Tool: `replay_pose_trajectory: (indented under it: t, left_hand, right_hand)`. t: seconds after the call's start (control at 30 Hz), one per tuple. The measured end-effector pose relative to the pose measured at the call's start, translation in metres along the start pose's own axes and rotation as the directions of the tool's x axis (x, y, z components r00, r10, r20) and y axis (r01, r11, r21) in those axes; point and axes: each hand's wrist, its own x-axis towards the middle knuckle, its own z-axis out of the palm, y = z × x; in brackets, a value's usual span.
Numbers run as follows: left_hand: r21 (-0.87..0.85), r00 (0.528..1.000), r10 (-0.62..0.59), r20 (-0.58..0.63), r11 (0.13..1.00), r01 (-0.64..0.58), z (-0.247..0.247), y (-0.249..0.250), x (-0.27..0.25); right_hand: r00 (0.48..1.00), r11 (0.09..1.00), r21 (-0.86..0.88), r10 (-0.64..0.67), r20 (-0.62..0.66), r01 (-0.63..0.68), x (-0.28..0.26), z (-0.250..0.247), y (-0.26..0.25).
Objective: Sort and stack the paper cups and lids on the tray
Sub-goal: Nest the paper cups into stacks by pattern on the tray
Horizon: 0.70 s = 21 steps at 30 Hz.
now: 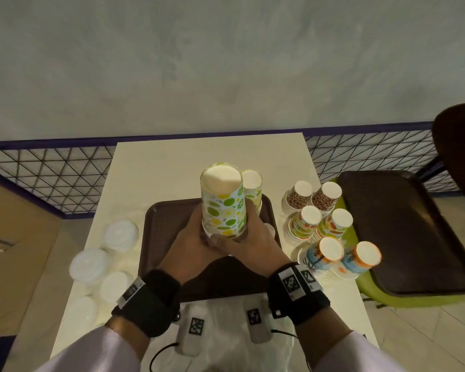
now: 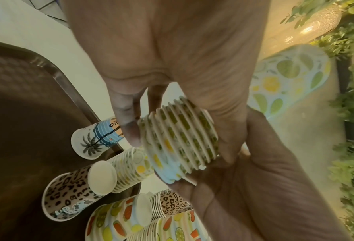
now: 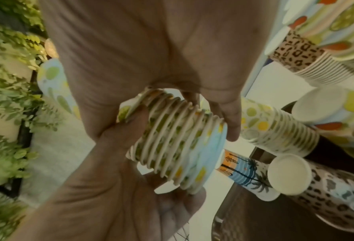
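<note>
On the far left of the pale rectangular table (image 1: 134, 167) lie several stacks of white round plastic lids (image 1: 121, 234), on the tabletop beside the tray. The dark brown rectangular plastic tray (image 1: 156, 224) sits in the middle of the table. Above it the left hand (image 1: 188, 242) curls its fingers round the lower rims of an upside-down stack of paper cups printed with green and yellow citrus slices (image 1: 223, 208); the left wrist view shows the thumb and fingers pressed against the ribbed rims. The right hand (image 1: 253, 237) grips the same stack from the other side, its fingers wrapped round the rims too. A second stack of the same citrus-print cups (image 1: 253, 189) stands inverted just behind, at the tray's far edge. Right of the tray, on the table, stand six upside-down stacks in pairs: leopard-print cups (image 1: 325, 197) farthest, fruit-print cups (image 1: 333, 224) in the middle, blue palm-print cups (image 1: 328, 256) nearest. Further right, a second dark brown tray (image 1: 403, 237) rests on a green chair (image 1: 371, 294).
</note>
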Motion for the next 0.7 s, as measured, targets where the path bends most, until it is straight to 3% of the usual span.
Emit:
replay_pose_trajectory:
  t: [0.23, 0.43, 0.6, 0.7]
  left_hand:
    - [-0.067, 0.998, -0.059, -0.018, 0.996, 0.058, -0.012, -0.010, -0.019]
    - [0.119, 0.988, -0.086, -0.130, 0.988, 0.102, -0.021, -0.035, -0.052]
    - [0.338, 0.997, -0.050, -0.058, 0.939, 0.067, -0.017, -0.056, -0.076]
    - [0.369, 0.999, -0.048, -0.005, 0.928, 0.046, -0.012, -0.063, -0.085]
  right_hand:
    - [0.986, 0.996, 0.084, 0.042, -0.161, -0.029, 0.007, -0.014, -0.007]
    - [0.903, 0.991, 0.077, -0.063, -0.424, 0.105, 0.044, -0.043, -0.029]
    - [0.895, 0.995, 0.026, -0.076, -0.440, 0.097, 0.080, -0.049, -0.014]
    - [0.905, 0.998, -0.046, -0.051, -0.422, 0.035, 0.092, -0.043, 0.004]
